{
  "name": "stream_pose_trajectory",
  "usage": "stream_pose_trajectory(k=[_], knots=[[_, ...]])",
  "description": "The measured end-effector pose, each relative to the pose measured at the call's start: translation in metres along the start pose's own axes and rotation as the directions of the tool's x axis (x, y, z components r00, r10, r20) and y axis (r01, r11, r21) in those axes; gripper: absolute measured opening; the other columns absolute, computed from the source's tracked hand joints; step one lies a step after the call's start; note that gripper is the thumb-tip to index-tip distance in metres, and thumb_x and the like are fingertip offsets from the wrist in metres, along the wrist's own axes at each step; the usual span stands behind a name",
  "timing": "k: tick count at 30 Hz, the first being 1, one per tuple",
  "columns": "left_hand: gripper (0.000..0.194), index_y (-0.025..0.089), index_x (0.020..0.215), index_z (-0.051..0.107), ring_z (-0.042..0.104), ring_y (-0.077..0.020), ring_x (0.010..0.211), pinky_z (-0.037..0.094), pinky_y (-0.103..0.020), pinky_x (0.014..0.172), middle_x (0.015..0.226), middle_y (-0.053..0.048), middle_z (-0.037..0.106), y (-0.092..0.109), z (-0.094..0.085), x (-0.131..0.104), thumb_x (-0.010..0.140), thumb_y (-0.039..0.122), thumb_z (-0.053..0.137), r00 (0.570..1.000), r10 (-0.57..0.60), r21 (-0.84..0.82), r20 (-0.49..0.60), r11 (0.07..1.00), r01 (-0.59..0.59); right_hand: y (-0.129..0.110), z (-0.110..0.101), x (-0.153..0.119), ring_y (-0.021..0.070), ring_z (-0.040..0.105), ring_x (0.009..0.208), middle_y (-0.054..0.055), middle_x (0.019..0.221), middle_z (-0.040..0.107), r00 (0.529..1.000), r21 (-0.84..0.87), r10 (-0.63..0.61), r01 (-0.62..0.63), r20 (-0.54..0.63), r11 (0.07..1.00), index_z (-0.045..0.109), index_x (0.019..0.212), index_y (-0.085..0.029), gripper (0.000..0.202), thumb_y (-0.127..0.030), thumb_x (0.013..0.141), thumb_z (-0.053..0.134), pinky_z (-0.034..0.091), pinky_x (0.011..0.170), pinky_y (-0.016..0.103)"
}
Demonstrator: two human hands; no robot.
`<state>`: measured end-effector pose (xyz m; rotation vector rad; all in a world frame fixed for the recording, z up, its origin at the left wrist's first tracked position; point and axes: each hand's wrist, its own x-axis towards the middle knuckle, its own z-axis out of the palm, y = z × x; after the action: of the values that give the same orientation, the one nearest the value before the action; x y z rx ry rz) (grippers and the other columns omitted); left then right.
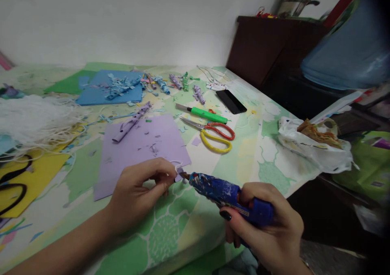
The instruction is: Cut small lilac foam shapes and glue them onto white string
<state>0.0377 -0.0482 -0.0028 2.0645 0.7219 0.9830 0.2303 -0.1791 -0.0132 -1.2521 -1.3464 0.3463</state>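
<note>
My left hand (141, 189) pinches a small purple piece (180, 172) with a white string beside it, over the near corner of a purple foam sheet (146, 145). In my right hand (265, 226) is a blue glue gun (222, 191), its nozzle pointing left and meeting the small piece at my left fingertips. A rolled purple tube (132, 122) lies on the sheet. Right of the sheet are scissors (216, 135) with red and yellow handles and a green craft knife (204, 113).
Blue foam sheets (109, 90) with scraps lie at the back, near small decorated rolls (175, 81). A phone (230, 101) rests behind the scissors. White string (33, 118) and a yellow sheet (39, 181) are at left; a plastic bag with food (317, 145) is at right.
</note>
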Motion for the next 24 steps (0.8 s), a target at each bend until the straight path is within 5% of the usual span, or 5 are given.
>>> stream_pose_trajectory(k=[10,24], knots=[[0.019,0.021,0.073,0.061,0.056,-0.0094,0.055,0.046,-0.020,0.054,0.064,0.003,0.061,-0.0021,-0.0002,-0.0005,0.078,0.004,0.055,0.999,0.035,-0.012,-0.002,0.999,-0.035,-0.0024,-0.0020,0.0011,0.0144,0.059,0.057,-0.001,0.076,0.058,0.999,0.004,0.049,-0.049,-0.013,0.999,0.057,0.089,-0.026,0.022,-0.013,0.078,0.069,0.049,0.050,0.029],[0.020,0.021,0.072,0.060,0.055,-0.0095,0.055,0.045,-0.020,0.054,0.063,0.003,0.060,-0.0020,-0.0002,-0.0008,0.079,0.003,0.054,0.998,0.067,-0.031,0.015,0.997,-0.067,-0.0025,-0.0010,0.0020,0.0148,0.061,0.056,-0.001,0.074,0.060,0.998,-0.057,-0.052,0.050,-0.026,0.997,0.058,0.092,-0.024,0.024,-0.009,0.076,0.068,0.051,0.051,0.029]])
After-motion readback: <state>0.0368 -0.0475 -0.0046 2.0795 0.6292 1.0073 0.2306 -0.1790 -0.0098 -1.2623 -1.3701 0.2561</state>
